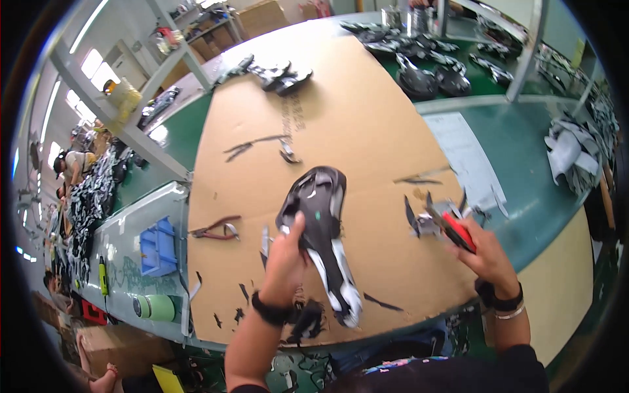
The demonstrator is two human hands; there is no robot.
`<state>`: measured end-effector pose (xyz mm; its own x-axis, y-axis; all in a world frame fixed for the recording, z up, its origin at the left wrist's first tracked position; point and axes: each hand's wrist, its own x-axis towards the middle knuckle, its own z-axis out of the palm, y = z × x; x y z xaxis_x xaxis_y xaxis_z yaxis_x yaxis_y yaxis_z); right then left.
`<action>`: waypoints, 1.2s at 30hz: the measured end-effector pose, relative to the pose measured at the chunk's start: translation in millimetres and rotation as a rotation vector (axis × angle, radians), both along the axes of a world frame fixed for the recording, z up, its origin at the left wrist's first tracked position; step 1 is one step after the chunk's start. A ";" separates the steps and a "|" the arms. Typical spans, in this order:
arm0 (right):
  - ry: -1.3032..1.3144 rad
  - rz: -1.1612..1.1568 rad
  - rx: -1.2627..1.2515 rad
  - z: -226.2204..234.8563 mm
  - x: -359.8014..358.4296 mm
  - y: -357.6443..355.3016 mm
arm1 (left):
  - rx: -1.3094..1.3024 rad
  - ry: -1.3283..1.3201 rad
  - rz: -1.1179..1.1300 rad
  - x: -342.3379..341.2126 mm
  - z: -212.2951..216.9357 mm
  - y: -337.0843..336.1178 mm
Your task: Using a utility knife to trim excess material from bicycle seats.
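My left hand [285,265] is closed around the side of a bicycle saddle [321,226] above the cardboard sheet [255,177]. The saddle has a wide, dark hollow underside at its far end and a narrow black-and-white nose toward me. To the right, my right hand [486,259] grips a red-handled hand tool [460,232]. Its dark tip points away to the left, over a small cluster of dark and grey scraps [427,224]. The tool's exact kind is hard to make out.
Pliers [219,228] and dark offcuts [383,302] lie on the cardboard. A blue bin [158,247] and green cup [154,307] stand left. More saddles [419,78] lie at the back right, near a metal post [524,56]. A white sheet [465,154] lies right.
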<state>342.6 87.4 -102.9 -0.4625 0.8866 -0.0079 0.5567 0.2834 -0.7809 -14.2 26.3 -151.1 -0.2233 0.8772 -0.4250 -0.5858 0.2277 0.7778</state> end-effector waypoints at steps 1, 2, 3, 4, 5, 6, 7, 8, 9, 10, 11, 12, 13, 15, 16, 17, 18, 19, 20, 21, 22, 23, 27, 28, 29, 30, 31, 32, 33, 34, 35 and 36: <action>-0.009 0.032 -0.032 -2.8 -0.6 3.4 | 0.128 -0.087 0.048 -22.1 -3.1 25.8; 0.017 -0.013 -0.095 4.4 -5.9 3.0 | 0.281 -0.074 0.154 -61.5 -10.9 51.0; 0.035 -0.063 -0.163 9.0 -9.0 3.6 | 0.432 -0.066 0.251 -99.5 -10.1 71.2; 0.046 -0.053 -0.063 7.0 -7.4 5.9 | 0.440 -0.055 0.466 -120.4 11.3 82.8; 0.039 -0.073 -0.116 0.0 0.0 12.6 | 0.438 -0.052 0.676 -132.6 25.0 91.1; 0.056 -0.098 -0.136 -3.1 -0.4 18.2 | 0.407 0.035 0.746 -137.2 28.9 93.2; 0.064 -0.142 -0.154 -3.7 5.1 26.2 | 0.416 0.027 0.739 -128.8 21.9 100.3; 0.035 -0.172 -0.092 -2.5 15.4 38.6 | 0.450 0.097 0.559 -111.6 11.6 102.2; 0.006 -0.206 -0.033 -1.9 21.4 52.4 | 0.481 0.168 0.373 -93.8 -0.9 103.7; -0.012 -0.219 0.005 7.2 19.6 72.5 | 0.401 0.163 0.321 -68.3 0.0 102.4; 0.074 -0.254 -0.078 12.1 18.1 96.6 | 0.316 0.154 0.254 -39.4 3.9 96.6; 0.186 -0.242 -0.115 15.4 9.6 123.3 | 0.259 0.182 0.198 -21.8 4.9 84.1; 0.263 -0.236 -0.056 10.2 3.8 154.0 | 0.209 0.202 0.131 -5.5 2.0 73.7; 0.385 -0.265 -0.052 -6.3 -0.4 220.5 | 0.087 0.298 0.060 18.2 -7.2 59.7; 0.562 -0.256 -0.135 -16.2 -8.8 251.3 | 0.058 0.309 0.051 21.7 -12.7 56.8; 0.593 -0.329 -0.190 -26.3 -11.6 283.9 | 0.023 0.324 0.048 22.5 -17.0 55.7; 0.656 -0.416 -0.216 -39.3 -10.8 312.0 | 0.044 0.287 0.093 23.5 -20.3 58.5; 0.682 -0.479 -0.220 -50.5 -5.8 337.3 | 0.062 0.248 0.146 25.6 -23.6 62.1; 0.709 -0.531 -0.230 -61.6 -1.6 360.0 | 0.118 0.254 0.156 27.3 -27.4 63.8; 0.772 -0.497 -0.277 -71.0 -9.1 380.7 | 0.122 0.261 0.165 25.0 -28.5 61.0; 0.785 -0.547 -0.299 -78.3 -28.4 394.4 | 0.125 0.262 0.171 20.8 -33.8 58.5; 0.795 -0.596 -0.323 -87.7 -47.1 408.1 | 0.126 0.261 0.179 15.8 -37.4 54.6; 0.719 -0.489 -0.306 -117.9 -73.7 469.8 | 0.125 0.321 0.082 4.0 -38.0 50.2; 0.594 -0.443 -0.311 -116.1 -69.9 477.4 | 0.113 0.342 0.058 4.3 -36.5 51.6; 0.707 -0.401 -0.353 -120.7 -41.8 492.2 | 0.117 0.341 0.011 8.7 -35.0 56.4; 0.707 -0.330 -0.201 -113.9 -56.3 479.5 | 0.104 0.354 0.009 9.0 -34.9 56.0; 0.728 -0.246 -0.149 -117.9 -16.6 496.7 | 0.134 0.335 -0.049 11.8 -35.4 60.8; 0.588 -0.299 -0.003 -115.1 24.1 512.8 | 0.176 0.312 -0.086 11.5 -37.7 64.1; 0.474 -0.250 -0.044 -104.8 29.8 518.0 | 0.196 0.306 -0.110 8.9 -40.1 64.3; 0.480 -0.207 -0.062 -99.2 21.0 509.1 | 0.182 0.318 -0.067 7.5 -43.4 62.9; 0.507 -0.163 -0.080 -92.9 9.9 495.1 | 0.200 0.311 -0.064 8.1 -44.2 59.8; 0.534 -0.114 -0.096 -82.5 -9.1 474.9 | 0.222 0.308 -0.058 6.5 -44.7 53.4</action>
